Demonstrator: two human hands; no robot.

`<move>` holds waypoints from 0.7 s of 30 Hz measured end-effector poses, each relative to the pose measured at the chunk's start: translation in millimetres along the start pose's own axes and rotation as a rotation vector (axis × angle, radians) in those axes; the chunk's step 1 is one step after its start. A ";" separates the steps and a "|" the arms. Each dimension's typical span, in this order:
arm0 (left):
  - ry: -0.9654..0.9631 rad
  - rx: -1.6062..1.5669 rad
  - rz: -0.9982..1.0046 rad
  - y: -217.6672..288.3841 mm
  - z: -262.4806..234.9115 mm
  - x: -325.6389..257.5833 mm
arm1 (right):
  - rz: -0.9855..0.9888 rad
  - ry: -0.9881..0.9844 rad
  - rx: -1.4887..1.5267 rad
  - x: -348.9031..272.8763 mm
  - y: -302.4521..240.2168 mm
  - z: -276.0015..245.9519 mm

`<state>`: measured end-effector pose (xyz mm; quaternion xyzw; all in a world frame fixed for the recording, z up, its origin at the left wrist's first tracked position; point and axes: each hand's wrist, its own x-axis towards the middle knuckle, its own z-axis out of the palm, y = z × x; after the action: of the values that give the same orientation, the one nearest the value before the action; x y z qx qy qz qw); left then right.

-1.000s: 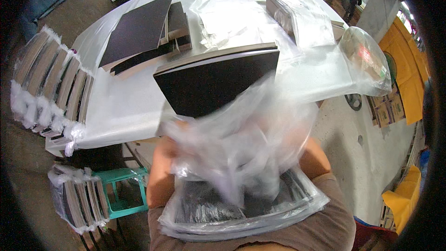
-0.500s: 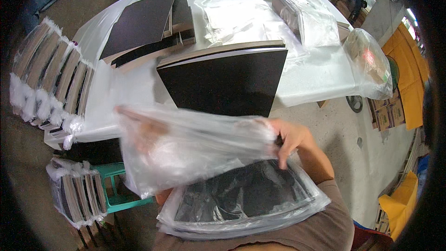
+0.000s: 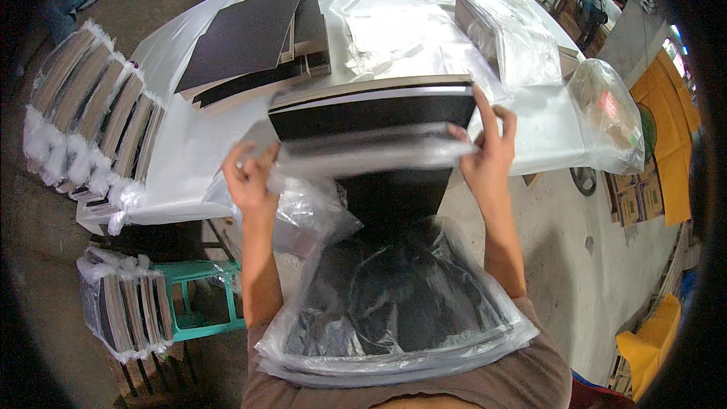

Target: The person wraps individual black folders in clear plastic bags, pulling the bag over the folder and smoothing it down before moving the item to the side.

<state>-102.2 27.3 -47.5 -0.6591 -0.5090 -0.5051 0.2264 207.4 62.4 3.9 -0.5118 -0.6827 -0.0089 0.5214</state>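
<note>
I am holding a clear plastic bag (image 3: 363,153) stretched between my two hands, just in front of a stack of black boards (image 3: 375,110) lying on the counter (image 3: 182,159). My left hand (image 3: 250,174) is pinching the bag's crinkled left end, fingers curled tight around the film. My right hand (image 3: 485,153) is gripping the right end, thumb underneath and fingers spread up against the stack's near edge. The bag is looking flat and mostly closed along its length; I cannot tell whether its mouth is open yet, and no board is inside it, so I judge the bagging of this stack as only beginning.

Some work is already showing as done: wrapped bundles (image 3: 91,129) are standing in a row at the counter's left edge, more wrapped bundles (image 3: 125,307) are sitting lower down by a green stool (image 3: 201,295), and a bagged pile (image 3: 394,318) is resting against my lap. More loose dark boards (image 3: 250,38) are waiting further back, beside flat spare bags (image 3: 409,30).

The boards are thin, rigid, square-cornered and matte black with pale edges. The film is glossy, soft and wrinkling, and the counter is draped in shiny plastic sheeting.
</note>
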 end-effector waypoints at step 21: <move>-1.365 -0.898 -1.245 -22.0 -8.1 -106.2 | 1.127 -0.942 0.914 -82.6 75.4 -49.1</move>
<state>-122.5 -18.0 -144.3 -0.4488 -0.5452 -0.1944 -0.6809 289.7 14.5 -72.6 -0.4646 -0.4086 0.7394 0.2654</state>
